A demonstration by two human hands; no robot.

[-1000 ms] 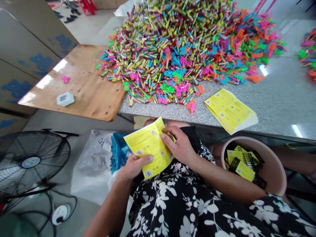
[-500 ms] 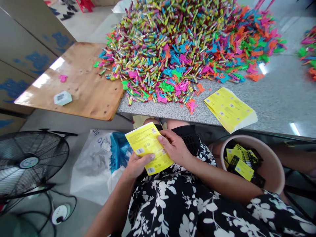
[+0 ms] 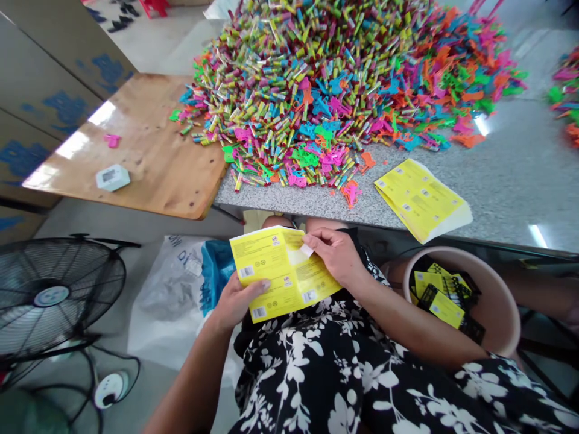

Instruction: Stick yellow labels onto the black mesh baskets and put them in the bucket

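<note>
Over my lap, my left hand (image 3: 239,298) grips the left side of a sheet of yellow labels (image 3: 275,301), its thumb lying on the printed face. The sheet is spread open, with a crease down its middle and small print and barcodes on it. At its upper right, my right hand (image 3: 337,253) pinches a yellow label whose corner is lifted, and a white patch shows beside the fingertips. Some of the right fingers are hidden behind the hand. On the table edge lies a stack of similar yellow label sheets (image 3: 418,202).
A big heap of small coloured tubes and plastic toy pieces (image 3: 312,90) covers the grey speckled table (image 3: 511,187). A wooden board (image 3: 167,169) adjoins at left. A pink bin (image 3: 506,301) holds black-and-yellow cards. A fan (image 3: 54,295) and a plastic sack (image 3: 158,301) stand at lower left.
The folded label sheet has been opened out to the right. My right hand has shifted slightly right and now lifts a label's corner, while my left hand has moved slightly left.
</note>
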